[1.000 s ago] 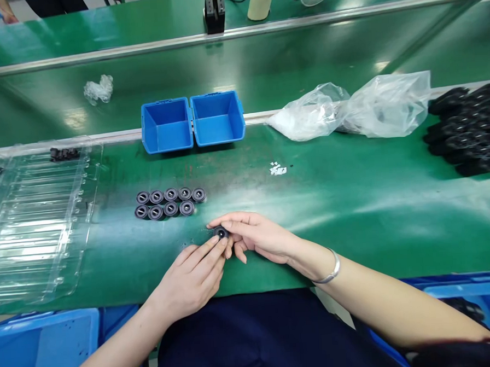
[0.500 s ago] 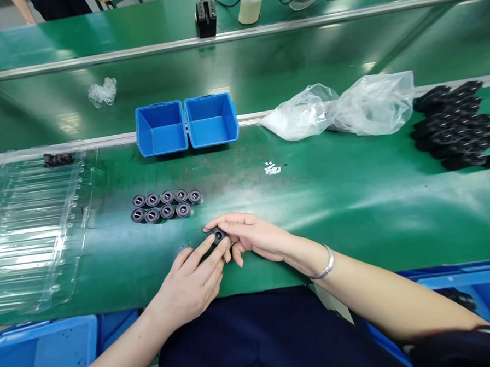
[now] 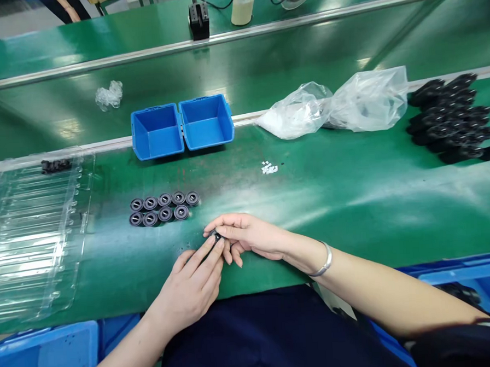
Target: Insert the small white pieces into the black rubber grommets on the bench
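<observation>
A small black round part lies on the green belt near its front edge, and both hands meet on it. My right hand pinches it between thumb and fingers. My left hand presses its stretched fingers against the part's near side. Two short rows of several like black round parts lie on the belt just left of and behind the hands.
Two joined blue bins stand behind the rows. Clear plastic trays lie at the left. Clear bags and a heap of black parts sit at the right. Blue crates flank my lap.
The hands have closed further over the black part, so less of it shows. The view has shifted slightly; the hands stay in the same spot on the belt.
</observation>
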